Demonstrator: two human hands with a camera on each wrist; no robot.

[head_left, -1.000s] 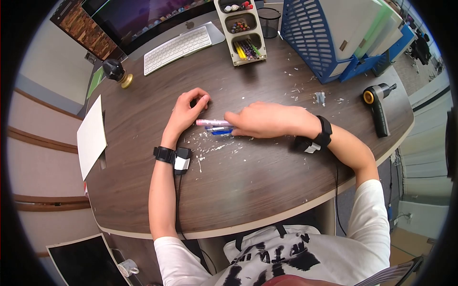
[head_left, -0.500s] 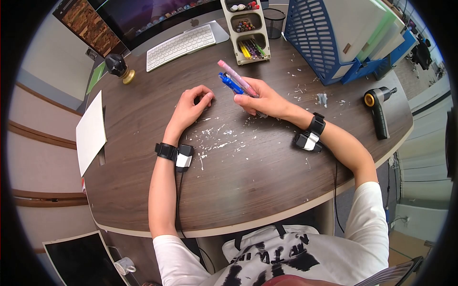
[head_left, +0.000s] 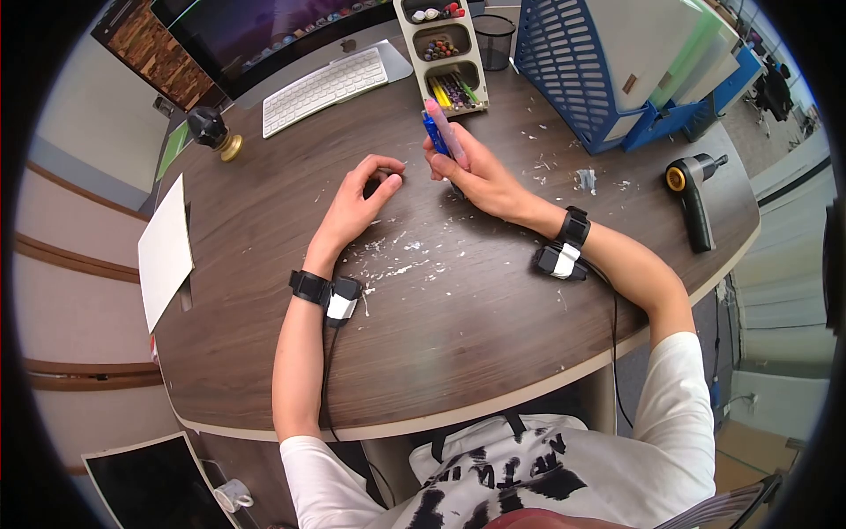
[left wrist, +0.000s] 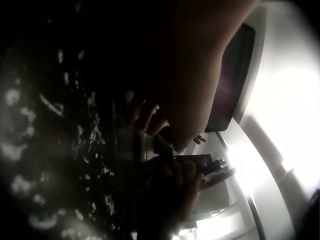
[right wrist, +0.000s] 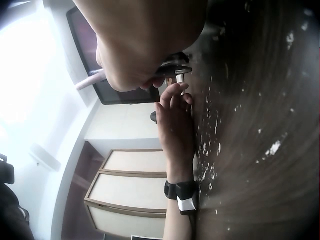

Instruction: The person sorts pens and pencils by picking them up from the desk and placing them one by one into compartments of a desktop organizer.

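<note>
In the head view my right hand (head_left: 483, 183) grips a pink pen (head_left: 448, 134) and a blue pen (head_left: 433, 130) together, their upper ends pointing up toward the pen organizer (head_left: 481, 84). The lower ends of the pens show just under the hand. To its left, my left hand (head_left: 354, 204) rests on the desk with fingers loosely bent and nothing in them. In the right wrist view the pink pen (right wrist: 91, 80) sticks out beyond the right hand (right wrist: 132, 47). The left wrist view is dark, with the right hand (left wrist: 175, 192) low in it.
White scraps (head_left: 410, 247) are scattered over the desk (head_left: 458, 335). A keyboard (head_left: 326, 93) and a monitor stand at the back. To the right are a blue file rack (head_left: 564, 75) and a cordless screwdriver (head_left: 696, 207). A stamp-like black knob (head_left: 211, 132) stands at the left.
The right hand has lifted the pens from low over the scraps and carried them up toward the organizer, turning them upright. The left hand has barely moved.
</note>
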